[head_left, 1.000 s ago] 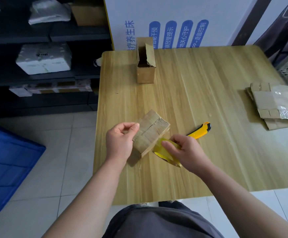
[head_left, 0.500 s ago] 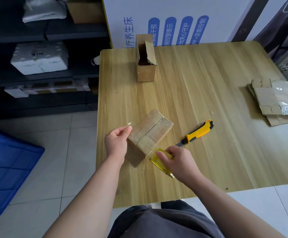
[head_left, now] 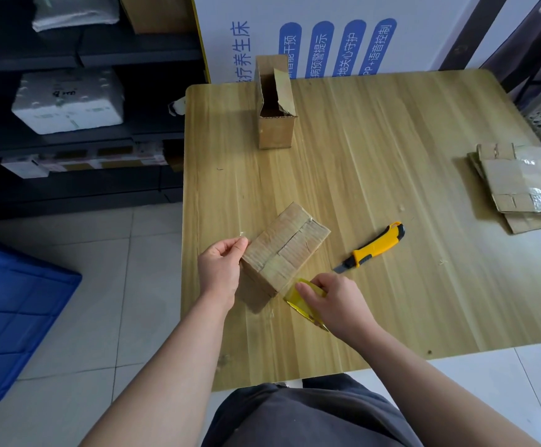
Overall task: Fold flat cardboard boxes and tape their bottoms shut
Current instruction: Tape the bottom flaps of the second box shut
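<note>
A small cardboard box (head_left: pixel 286 250) stands upside down near the table's front left, its closed bottom flaps facing up. A strip of clear tape runs across those flaps from one hand to the other. My left hand (head_left: pixel 220 269) pinches the free end of the tape at the box's left corner. My right hand (head_left: pixel 336 301) grips the yellowish tape roll (head_left: pixel 303 296) just below the box's right corner. A stack of flat cardboard boxes (head_left: pixel 520 185) lies at the table's right edge. Another folded box (head_left: pixel 275 124) stands upright with its top flaps open at the back.
A yellow utility knife (head_left: pixel 374 246) lies on the wooden table (head_left: pixel 391 140) right of the box. A blue crate (head_left: pixel 14 314) sits on the floor to the left. Dark shelves with white packages (head_left: pixel 69 101) stand behind it. A printed white board (head_left: pixel 320 37) stands behind the table.
My right hand has pulled the tape roll down and toward me, away from the box. My left hand shifted from the box's side to pinching the tape end at its left corner.
</note>
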`<state>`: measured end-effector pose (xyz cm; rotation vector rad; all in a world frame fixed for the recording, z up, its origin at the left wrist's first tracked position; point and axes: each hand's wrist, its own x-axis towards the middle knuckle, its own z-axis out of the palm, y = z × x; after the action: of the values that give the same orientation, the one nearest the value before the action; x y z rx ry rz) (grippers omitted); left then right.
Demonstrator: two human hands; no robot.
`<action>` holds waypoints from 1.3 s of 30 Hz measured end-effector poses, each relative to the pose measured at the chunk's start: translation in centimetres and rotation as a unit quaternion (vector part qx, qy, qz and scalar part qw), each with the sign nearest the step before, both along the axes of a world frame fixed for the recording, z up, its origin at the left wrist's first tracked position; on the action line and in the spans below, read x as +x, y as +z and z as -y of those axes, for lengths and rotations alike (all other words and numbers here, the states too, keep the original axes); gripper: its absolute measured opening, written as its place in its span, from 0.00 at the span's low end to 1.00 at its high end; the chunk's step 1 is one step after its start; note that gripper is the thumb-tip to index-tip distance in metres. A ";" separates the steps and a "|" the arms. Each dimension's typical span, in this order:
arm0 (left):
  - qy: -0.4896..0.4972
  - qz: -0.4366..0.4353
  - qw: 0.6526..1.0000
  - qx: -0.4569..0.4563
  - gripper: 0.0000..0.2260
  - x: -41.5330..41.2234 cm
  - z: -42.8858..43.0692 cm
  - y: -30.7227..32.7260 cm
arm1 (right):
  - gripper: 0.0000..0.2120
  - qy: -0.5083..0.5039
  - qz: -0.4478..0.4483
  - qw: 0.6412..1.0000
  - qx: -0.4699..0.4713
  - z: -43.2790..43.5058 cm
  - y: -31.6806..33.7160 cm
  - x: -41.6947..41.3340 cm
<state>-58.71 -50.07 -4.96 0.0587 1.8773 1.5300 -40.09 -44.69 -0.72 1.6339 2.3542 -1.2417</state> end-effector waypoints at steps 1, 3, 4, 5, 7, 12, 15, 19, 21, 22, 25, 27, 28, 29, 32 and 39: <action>0.000 0.002 1.000 0.001 0.02 0.0 0.0 -0.1 | 0.13 0.001 0.003 1.000 0.002 0.0 -0.1 0.0; -0.002 0.003 1.000 -0.002 0.02 0.0 -0.1 -0.2 | 0.13 0.002 0.011 1.000 0.003 -0.1 -0.3 0.0; -0.002 0.001 1.000 -0.005 0.02 -0.1 -0.1 -0.4 | 0.13 0.003 0.013 1.000 0.002 -0.1 -0.4 0.0; -0.003 -0.001 1.000 -0.008 0.02 -0.1 -0.1 -0.6 | 0.13 0.004 0.014 1.000 -0.001 -0.1 -0.5 0.0; -0.009 -0.011 1.000 -0.022 0.02 -0.1 0.1 -0.9 | 0.13 0.006 0.014 1.000 -0.011 0.0 -1.1 0.0; -0.029 -0.073 0.992 -0.104 0.05 0.4 -0.3 -0.4 | 0.13 -0.003 -0.006 0.999 -0.041 0.1 -2.7 -0.3; -0.019 -0.080 0.990 -0.115 0.25 0.1 -0.3 0.1 | 0.13 0.006 -0.009 0.999 -0.043 0.0 -3.3 -0.3; -0.098 -0.239 0.956 -0.135 0.09 -0.2 -0.1 -0.3 | 0.13 -0.005 -0.030 0.998 -0.054 0.0 -3.8 -0.3; -0.130 -0.303 0.936 -0.127 0.05 0.0 0.1 -0.9 | 0.13 -0.009 -0.035 0.998 -0.058 0.1 -3.9 -0.3; -0.139 -0.324 0.928 -0.123 0.08 0.1 0.3 -1.3 | 0.13 -0.011 -0.036 0.998 -0.058 0.1 -4.0 -0.2; -0.165 -0.372 0.905 -0.122 0.13 0.2 0.7 -2.0 | 0.13 -0.017 -0.047 0.997 -0.060 0.2 -4.2 -0.3; -0.181 -0.389 0.896 -0.114 0.13 0.1 0.7 -1.8 | 0.14 -0.021 -0.051 0.997 -0.063 0.2 -4.4 -0.4; -0.193 -0.394 0.892 -0.113 0.13 0.1 0.8 -1.6 | 0.14 -0.023 -0.052 0.996 -0.065 0.2 -4.5 -0.4; -0.207 -0.393 0.889 -0.114 0.15 0.1 0.9 -1.6 | 0.14 -0.025 -0.053 0.996 -0.067 0.1 -4.6 -0.4; -0.254 -0.354 0.888 -0.145 0.23 0.6 1.3 -1.3 | 0.14 -0.027 -0.061 0.994 -0.083 0.2 -4.6 0.0; -0.260 -0.296 0.891 -0.223 0.24 0.3 0.9 -0.8 | 0.15 0.005 -0.093 0.993 -0.076 0.4 -5.1 1.2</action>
<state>-58.42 -50.94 -5.72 0.8291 2.3786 0.7229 -38.91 -45.14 -5.87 1.5198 2.2952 -1.5913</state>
